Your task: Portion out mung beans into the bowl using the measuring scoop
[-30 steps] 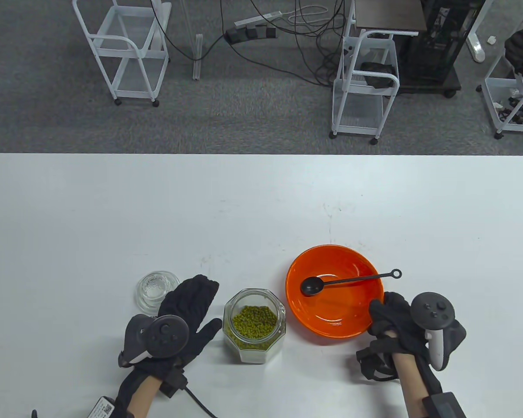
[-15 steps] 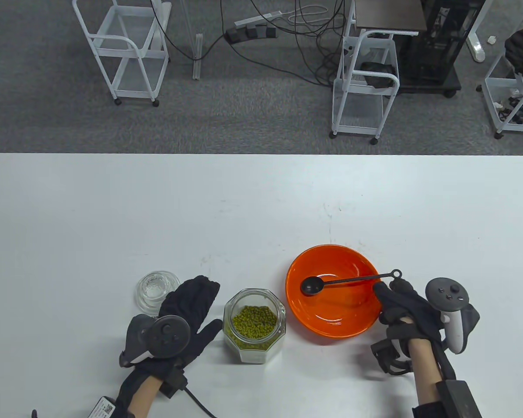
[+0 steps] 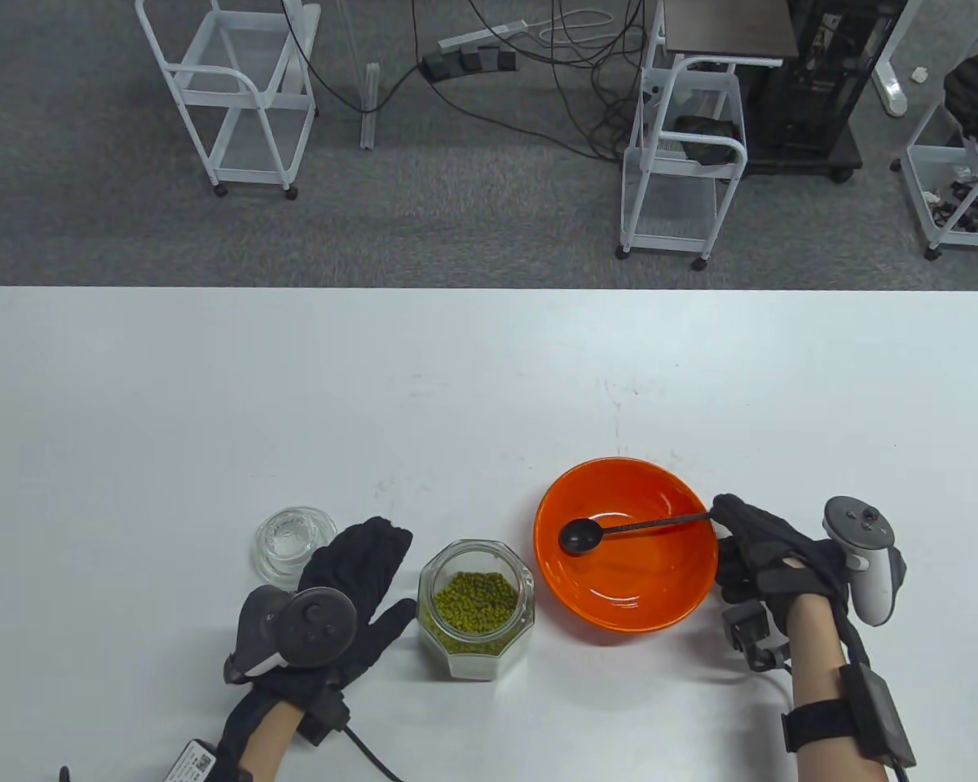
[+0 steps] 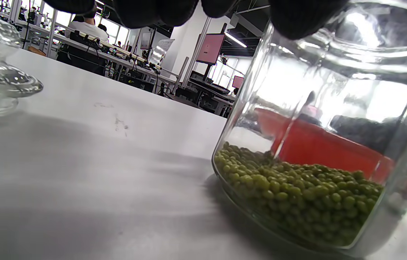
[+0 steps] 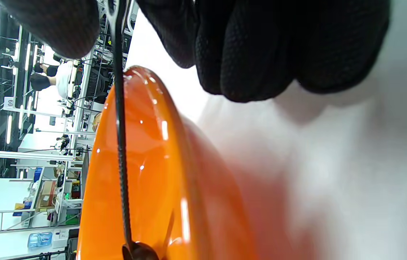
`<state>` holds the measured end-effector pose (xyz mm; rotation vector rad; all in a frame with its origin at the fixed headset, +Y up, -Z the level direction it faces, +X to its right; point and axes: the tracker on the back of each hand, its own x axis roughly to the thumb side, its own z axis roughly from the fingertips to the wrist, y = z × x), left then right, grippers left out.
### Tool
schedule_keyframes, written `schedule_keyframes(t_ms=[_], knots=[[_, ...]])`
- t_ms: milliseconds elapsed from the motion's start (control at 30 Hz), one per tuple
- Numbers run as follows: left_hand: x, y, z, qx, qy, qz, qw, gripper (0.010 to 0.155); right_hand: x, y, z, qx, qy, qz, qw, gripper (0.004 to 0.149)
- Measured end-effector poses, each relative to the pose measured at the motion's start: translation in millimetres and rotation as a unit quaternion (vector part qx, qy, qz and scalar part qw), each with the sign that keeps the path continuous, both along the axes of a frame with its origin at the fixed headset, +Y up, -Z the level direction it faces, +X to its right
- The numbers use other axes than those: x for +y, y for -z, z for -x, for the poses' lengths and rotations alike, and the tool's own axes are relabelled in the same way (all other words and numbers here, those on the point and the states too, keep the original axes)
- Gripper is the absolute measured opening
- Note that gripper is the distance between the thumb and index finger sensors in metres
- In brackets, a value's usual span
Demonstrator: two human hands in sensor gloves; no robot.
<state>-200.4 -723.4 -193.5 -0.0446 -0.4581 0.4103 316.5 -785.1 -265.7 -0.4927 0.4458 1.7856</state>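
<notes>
Black plastic measuring scoop [image 3: 619, 530]: round cup, thin handle, lower centre-right, lying in glossy orange bowl [image 3: 668, 607]. Right hand [image 3: 762, 547] pinches handle end. Left hand [image 3: 350, 586] flat, fingers straight.

Clear, glossy hexagonal glass jar [image 3: 476, 611] of matt green mung beans [image 3: 474, 601]; clear glass lid [image 3: 292, 543] to its left. Glossy, smooth orange bowl [image 3: 619, 607]. Slim black plastic measuring scoop [image 3: 611, 531], dull sheen. My black knit-cloth gloves: left hand [image 3: 344, 599], right hand [image 3: 762, 550]. Smooth matt white table [image 3: 293, 391].
</notes>
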Motion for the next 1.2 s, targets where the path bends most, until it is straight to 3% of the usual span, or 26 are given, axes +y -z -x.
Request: schedule_keyframes(t_ms=[200, 1200], knots=[[0, 1, 0, -0.001, -0.002, 0.002, 1.000, 0.079, -1, 2, 4, -0.001, 0.001, -0.026, 1.000, 0.066], [-3, 3, 1, -0.007, -0.004, 0.006, 1.000, 0.079, 5, -13, 1, -0.087, 0.067, -0.135, 0.985, 0.052]])
